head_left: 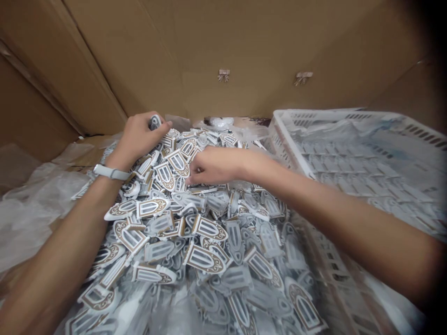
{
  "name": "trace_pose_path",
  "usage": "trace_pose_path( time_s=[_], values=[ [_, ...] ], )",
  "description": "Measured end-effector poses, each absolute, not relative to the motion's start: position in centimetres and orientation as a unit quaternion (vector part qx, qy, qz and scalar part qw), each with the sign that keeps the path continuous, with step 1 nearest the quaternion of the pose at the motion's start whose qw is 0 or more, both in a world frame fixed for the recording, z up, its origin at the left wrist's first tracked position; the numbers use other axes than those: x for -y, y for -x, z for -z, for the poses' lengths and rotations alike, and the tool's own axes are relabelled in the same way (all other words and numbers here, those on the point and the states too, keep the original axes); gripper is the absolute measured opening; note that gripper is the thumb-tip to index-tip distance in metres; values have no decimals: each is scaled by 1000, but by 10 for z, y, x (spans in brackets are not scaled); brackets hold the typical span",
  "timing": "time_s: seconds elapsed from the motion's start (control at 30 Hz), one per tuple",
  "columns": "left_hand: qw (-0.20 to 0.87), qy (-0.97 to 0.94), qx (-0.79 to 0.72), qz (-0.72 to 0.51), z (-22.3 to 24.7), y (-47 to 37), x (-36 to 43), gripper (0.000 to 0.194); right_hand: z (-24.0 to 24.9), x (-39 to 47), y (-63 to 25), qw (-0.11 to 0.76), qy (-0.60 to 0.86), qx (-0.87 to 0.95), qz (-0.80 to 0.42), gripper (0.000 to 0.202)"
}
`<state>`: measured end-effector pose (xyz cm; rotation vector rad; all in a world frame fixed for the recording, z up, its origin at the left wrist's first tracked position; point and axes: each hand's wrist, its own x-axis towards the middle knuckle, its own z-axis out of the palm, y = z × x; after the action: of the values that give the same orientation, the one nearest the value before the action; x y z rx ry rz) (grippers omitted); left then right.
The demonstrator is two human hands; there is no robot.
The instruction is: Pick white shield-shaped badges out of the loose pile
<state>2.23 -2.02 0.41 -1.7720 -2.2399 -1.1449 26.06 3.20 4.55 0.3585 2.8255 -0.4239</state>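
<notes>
A big heap of small arched window-shaped pieces (206, 258) fills the middle of the view. Some show white frames with brown scrollwork, others their plain grey backs. At the heap's far left, my left hand (139, 135) is closed around one arched window piece (154, 122), its grey side showing; a pale band circles that wrist. My right hand (213, 165) reaches across into the upper middle of the heap. Its fingers are curled together beside a scroll-patterned piece (178, 163), and the fingertips are partly hidden, so what they pinch cannot be made out.
To the right stands a white plastic basket (288, 139) with rows of similar pieces under clear film. Crumpled clear plastic (35, 200) lies on the left. A cardboard wall (195, 56) with two small bows (224, 75) closes off the back.
</notes>
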Motion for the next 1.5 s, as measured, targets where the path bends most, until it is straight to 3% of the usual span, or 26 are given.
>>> trace_pose_path(
  time_s=[1.5],
  values=[
    [36, 582, 724, 369, -6, -22, 21, 41, -47, -31, -261, 136, -124, -972, 143, 38]
  ],
)
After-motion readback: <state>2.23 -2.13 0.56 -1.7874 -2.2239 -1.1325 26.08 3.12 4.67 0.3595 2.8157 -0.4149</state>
